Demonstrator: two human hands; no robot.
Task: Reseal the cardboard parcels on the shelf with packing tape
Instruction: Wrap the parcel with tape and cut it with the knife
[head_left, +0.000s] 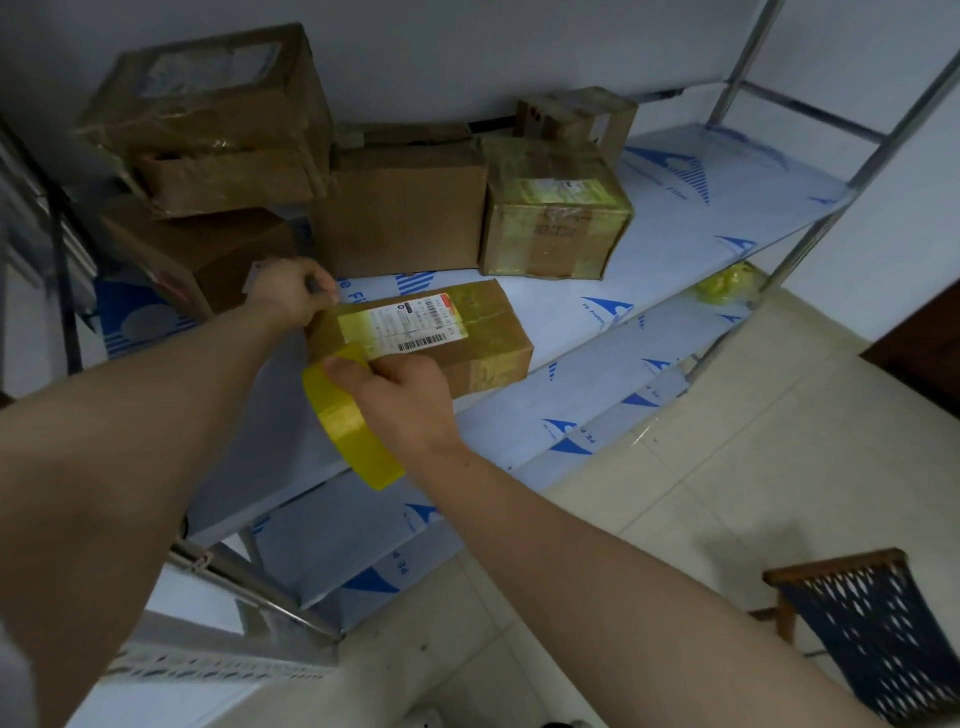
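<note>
We are taping the near parcel (467, 338), right hand (410, 410) fingers gripping the tape roll (343, 431), left hand (288, 296) fingers clenching a cutter (313, 285). The plain box (405, 213) behind is seemingly awaiting tape.

Parcel (467, 338): matt cardboard w/ glossy tape strips, smooth paper label (410, 325). Tape roll (345, 431): glossy plastic. Shelf (675, 249) metal under shiny printed plastic film; floor (727, 467) smooth tiles w/ slight sheen.

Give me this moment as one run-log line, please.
phase: taping small parcel | left hand: grips small tool at parcel's far end | right hand: holds tape roll at near end | other boxes: behind
</note>
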